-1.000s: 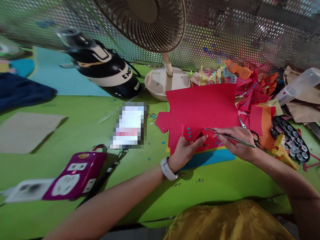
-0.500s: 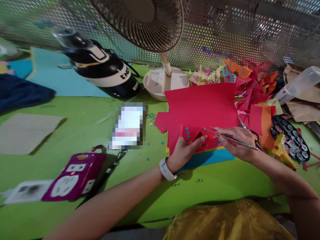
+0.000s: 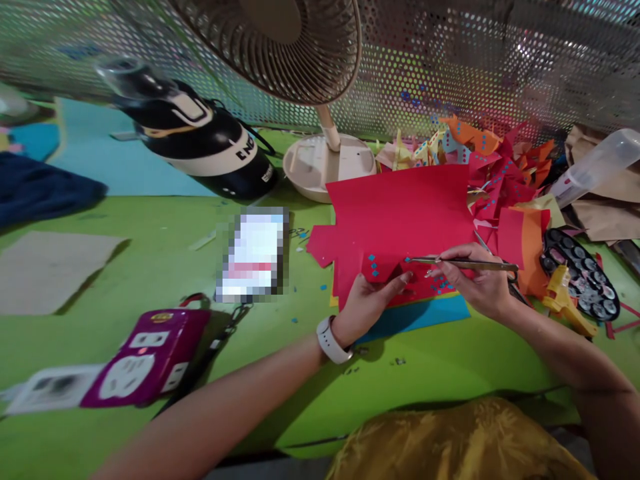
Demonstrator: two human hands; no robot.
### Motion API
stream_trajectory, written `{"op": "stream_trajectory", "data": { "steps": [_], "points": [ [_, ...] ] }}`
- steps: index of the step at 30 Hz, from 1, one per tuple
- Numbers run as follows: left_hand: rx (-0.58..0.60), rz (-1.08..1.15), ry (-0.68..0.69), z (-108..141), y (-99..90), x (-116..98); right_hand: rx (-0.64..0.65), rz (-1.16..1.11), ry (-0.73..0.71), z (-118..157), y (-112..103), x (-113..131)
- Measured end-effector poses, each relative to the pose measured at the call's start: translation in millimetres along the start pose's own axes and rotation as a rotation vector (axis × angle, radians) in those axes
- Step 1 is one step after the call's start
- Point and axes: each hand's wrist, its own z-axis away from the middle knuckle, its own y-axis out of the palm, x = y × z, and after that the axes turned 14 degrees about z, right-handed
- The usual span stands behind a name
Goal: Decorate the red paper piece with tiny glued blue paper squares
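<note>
My left hand [image 3: 367, 303] pinches a small red paper piece [image 3: 389, 264] by its lower edge, thumb pointing right. A short column of blue paper diamonds [image 3: 374, 265] sits on that piece. My right hand [image 3: 477, 283] grips metal tweezers [image 3: 480, 265], held almost level. Their tips meet the piece's right part at a single blue diamond [image 3: 407, 260]; whether they pinch it is too small to tell. Beneath both hands lies a large red sheet [image 3: 400, 207], over a blue sheet [image 3: 425, 319]. Loose blue bits [image 3: 443, 287] are scattered between my hands.
Scissors [image 3: 515, 290], a paint palette [image 3: 580, 273] and a yellow tool [image 3: 563, 300] lie right. Cut paper scraps [image 3: 500, 167] pile up behind. A fan [image 3: 330, 167], black bottle [image 3: 205, 140], phone [image 3: 255, 253] and purple power strip [image 3: 147, 357] stand or lie left on the green table [image 3: 240, 420].
The tweezers have swung from a downward slant to nearly level as my right hand turned, their tips staying by the same diamond. My left hand keeps its hold. The view shifted slightly.
</note>
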Motion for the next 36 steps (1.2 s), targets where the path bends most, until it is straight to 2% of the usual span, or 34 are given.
{"op": "stream_trajectory", "data": {
  "steps": [8, 15, 28, 36],
  "points": [
    [0.044, 0.03, 0.023, -0.8, -3.5, 4.1, -0.009, -0.013, -0.002, -1.2, 0.2, 2.0],
    [-0.003, 0.073, 0.007, -0.7, -2.2, 5.6, 0.001, 0.005, 0.014, -0.2, -0.5, 0.0],
    [0.014, 0.088, -0.015, 0.6, -2.6, 4.7, 0.011, -0.023, 0.015, 0.6, -0.7, -2.0],
    [0.018, 0.09, -0.024, 0.3, -3.6, 5.1, -0.015, 0.039, -0.025, -1.7, -3.2, 0.8]
  ]
}}
